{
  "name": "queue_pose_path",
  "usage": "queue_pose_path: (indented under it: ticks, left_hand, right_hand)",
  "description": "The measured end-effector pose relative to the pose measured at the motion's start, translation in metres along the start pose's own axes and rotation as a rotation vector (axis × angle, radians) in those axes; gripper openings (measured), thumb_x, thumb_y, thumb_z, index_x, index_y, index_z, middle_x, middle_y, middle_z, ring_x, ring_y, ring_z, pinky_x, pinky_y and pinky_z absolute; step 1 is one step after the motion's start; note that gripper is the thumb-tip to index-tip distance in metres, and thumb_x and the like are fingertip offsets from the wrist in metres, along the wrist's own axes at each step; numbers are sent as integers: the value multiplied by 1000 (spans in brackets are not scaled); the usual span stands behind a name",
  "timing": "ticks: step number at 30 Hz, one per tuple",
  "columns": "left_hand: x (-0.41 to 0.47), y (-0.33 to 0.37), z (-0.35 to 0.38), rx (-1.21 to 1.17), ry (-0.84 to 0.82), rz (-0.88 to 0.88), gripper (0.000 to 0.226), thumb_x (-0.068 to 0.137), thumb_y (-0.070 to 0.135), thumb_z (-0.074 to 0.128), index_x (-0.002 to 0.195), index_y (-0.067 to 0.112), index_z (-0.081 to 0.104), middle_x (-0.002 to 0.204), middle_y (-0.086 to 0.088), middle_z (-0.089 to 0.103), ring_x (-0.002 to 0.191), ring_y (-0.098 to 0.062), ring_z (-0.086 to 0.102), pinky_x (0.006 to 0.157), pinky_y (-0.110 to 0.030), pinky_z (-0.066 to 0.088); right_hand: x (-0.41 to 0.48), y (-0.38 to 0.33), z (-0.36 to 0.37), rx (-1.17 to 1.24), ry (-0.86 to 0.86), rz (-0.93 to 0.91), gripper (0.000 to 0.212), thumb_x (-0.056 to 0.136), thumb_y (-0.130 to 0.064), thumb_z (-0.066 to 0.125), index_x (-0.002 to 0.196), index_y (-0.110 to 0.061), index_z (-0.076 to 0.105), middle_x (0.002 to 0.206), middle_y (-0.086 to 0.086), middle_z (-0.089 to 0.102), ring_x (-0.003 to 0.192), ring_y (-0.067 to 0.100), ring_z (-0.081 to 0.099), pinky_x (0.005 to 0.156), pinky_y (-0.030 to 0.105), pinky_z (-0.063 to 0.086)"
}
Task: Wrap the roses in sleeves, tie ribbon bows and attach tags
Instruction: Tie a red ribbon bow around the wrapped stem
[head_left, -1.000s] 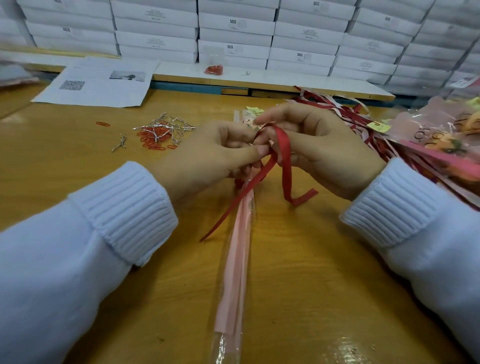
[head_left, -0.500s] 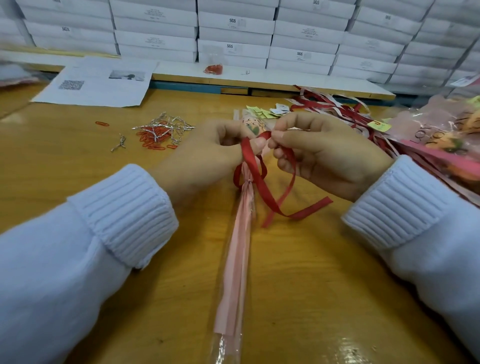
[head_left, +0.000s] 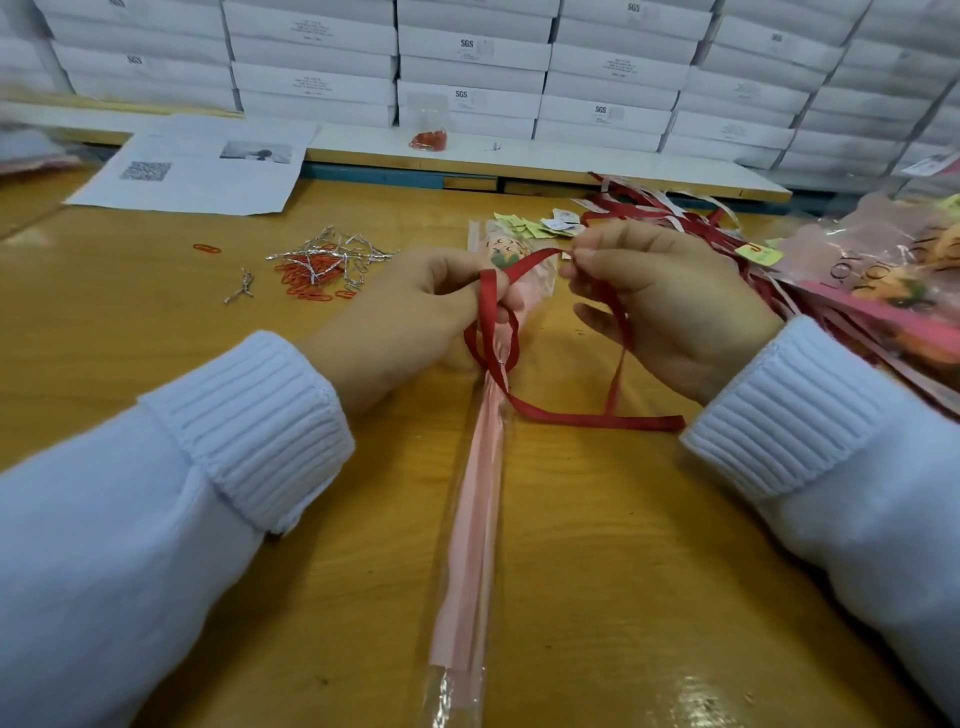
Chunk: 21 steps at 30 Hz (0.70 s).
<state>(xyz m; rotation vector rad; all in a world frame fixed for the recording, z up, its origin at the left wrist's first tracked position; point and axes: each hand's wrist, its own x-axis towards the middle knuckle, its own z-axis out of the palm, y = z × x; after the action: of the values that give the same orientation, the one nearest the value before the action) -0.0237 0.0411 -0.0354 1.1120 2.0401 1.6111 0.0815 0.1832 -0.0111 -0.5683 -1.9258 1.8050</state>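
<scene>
The 2 hands work close together at the middle of the counter (head_left: 649, 571), a small gap between them, both busy with 1 red ribbon (head_left: 566, 417). The left hand (head_left: 410, 317) has its fingers curled in and grips the ribbon against the clear sleeve (head_left: 470, 545), just below the rose head (head_left: 506, 249). The right hand (head_left: 670, 312) pinches the ribbon between thumb and forefinger, its other fingers loosely bent beneath. A taut stretch of ribbon runs from one hand to the other. Below it the ribbon loops round the neck of the sleeve; 1 tail lies flat on the counter, its end just beside the right cuff, and another strand drops from the right hand to meet it. The sleeve lies lengthwise towards the viewer, holding the pink-wrapped stem, with the rose head at the far end between the hands. Beyond the right hand lies a scatter of small paper tags (head_left: 540, 226) and a heap of loose red ribbons (head_left: 675, 208). At the far right is a pile of wrapped roses (head_left: 883, 270) in printed sleeves. To the left, red paper clips (head_left: 306, 280) are mixed with silver twist ties (head_left: 332, 249), near a printed sheet (head_left: 197, 166). A small clear bag (head_left: 428, 136) with something red inside sits on the far ledge, before stacked white boxes (head_left: 467, 52), all closed, contents unseen.
</scene>
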Motion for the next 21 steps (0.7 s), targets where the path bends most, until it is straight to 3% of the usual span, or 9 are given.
queue_pose_path:
  ticks: [2,5,9,12,15,18,21]
  left_hand:
    - [0,0,0,-8,4,23,21,93,16,56,82,15,73,69,4,71,60,-2,66,56,-12,50]
    - [-1,-1,1,-26,20,36,21,92,14,57,80,23,72,64,8,70,59,-2,66,54,-11,49]
    - [2,-5,1,-42,36,94,20,91,6,57,97,23,64,71,-8,72,68,-15,70,62,-22,56]
    - [2,-7,1,-95,23,101,14,90,4,58,101,13,55,73,-13,71,71,-27,70,65,-28,58]
    - [2,-6,1,-67,27,119,10,90,2,57,97,9,57,70,-9,71,68,-21,70,65,-29,59]
    - [2,-5,-1,-60,43,140,16,89,-3,55,89,12,61,68,-2,72,69,-14,69,69,-23,57]
    - [2,-3,0,-51,14,144,13,88,0,59,86,13,64,74,-9,72,71,-20,70,71,-29,59]
  right_hand:
    - [0,4,1,-260,68,-34,11,90,-12,59,93,-22,64,89,-6,66,89,10,60,82,30,51]
    - [-4,3,6,-397,42,-236,15,89,-19,62,99,-31,62,102,-15,61,98,1,58,80,21,47]
    - [-11,-1,15,-617,8,-472,16,85,-17,66,96,-28,65,99,-15,62,89,2,58,76,19,50]
    - [-13,1,21,-575,-133,-409,18,82,-4,68,99,-10,68,93,-1,67,82,9,64,77,22,54]
    - [-14,3,24,-467,-221,-358,22,77,10,67,97,2,63,88,7,68,79,11,67,77,21,56]
    - [-12,7,25,-407,-216,-299,29,74,16,66,99,4,59,85,13,69,74,13,67,74,20,56]
    - [-9,12,27,-440,-147,-277,28,77,11,66,103,4,56,85,14,70,79,18,70,78,24,57]
